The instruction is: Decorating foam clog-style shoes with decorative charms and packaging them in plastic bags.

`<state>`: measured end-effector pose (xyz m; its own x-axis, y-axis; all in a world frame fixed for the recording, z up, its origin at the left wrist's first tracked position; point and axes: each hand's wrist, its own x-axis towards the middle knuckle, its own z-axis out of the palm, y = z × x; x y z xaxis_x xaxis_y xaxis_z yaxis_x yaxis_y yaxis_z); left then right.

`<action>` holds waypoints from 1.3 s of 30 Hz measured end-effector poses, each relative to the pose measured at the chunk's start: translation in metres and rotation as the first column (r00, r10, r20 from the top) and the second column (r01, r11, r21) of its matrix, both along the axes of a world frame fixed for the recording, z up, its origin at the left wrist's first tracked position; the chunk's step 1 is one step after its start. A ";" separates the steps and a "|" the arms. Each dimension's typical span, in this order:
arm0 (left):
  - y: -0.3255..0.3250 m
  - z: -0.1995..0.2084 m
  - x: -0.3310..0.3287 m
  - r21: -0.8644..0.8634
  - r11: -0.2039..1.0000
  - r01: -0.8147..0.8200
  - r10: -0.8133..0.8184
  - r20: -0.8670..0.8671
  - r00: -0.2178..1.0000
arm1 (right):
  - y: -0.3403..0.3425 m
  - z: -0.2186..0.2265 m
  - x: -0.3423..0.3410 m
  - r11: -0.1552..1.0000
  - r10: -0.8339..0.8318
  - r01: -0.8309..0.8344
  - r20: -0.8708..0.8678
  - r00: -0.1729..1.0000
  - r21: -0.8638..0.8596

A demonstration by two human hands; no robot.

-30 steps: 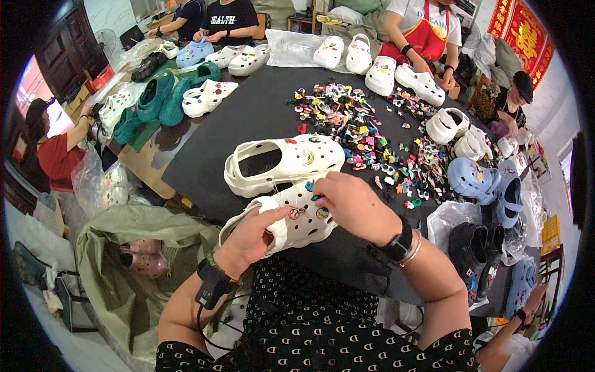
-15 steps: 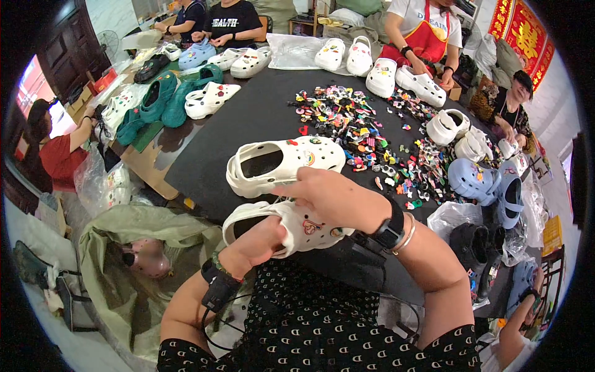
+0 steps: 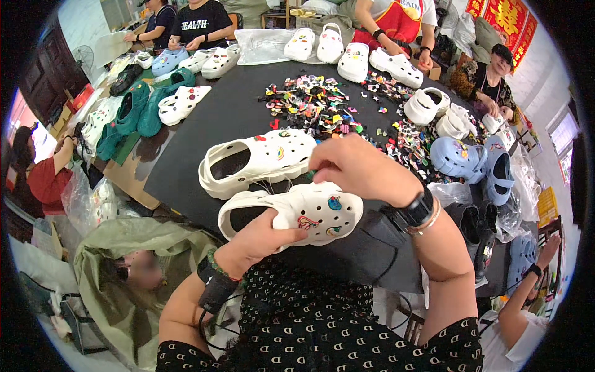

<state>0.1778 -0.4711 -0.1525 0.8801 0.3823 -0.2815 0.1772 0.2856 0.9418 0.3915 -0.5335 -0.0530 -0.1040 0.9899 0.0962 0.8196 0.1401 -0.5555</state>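
My left hand point(image 3: 253, 244) is closed on the near white clog point(image 3: 317, 203), thumb across its upper beside the opening. This clog has holes in its top and several colourful charms, a blue one point(image 3: 334, 203) among them. Just above its toe hovers my right hand point(image 3: 359, 166), fingers curled together. A bit of green shows at its fingertips, too small to make out. Behind lies the other white clog point(image 3: 299, 146) of the same kind, on the black table point(image 3: 180, 164), with a rainbow charm point(image 3: 281, 152) and others. My right fingers hide part of its toe.
Heaps of loose charms point(image 3: 307, 102) spread beyond the clogs. White clogs point(image 3: 353, 62) line the far edge, green ones point(image 3: 149, 108) the left, light blue ones point(image 3: 458, 155) the right. A green sack point(image 3: 99, 273) gapes at lower left. Several people work around the table.
My right hand has lifted off the near clog and moved to the right, fingers now curled. A blue charm shows on the clog's toe. My left hand still holds the clog.
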 end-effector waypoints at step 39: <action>0.006 -0.008 0.000 -0.206 0.979 -0.014 0.028 0.061 0.998 | 0.019 -0.030 -0.002 0.899 -0.029 0.054 0.064 0.998 -0.434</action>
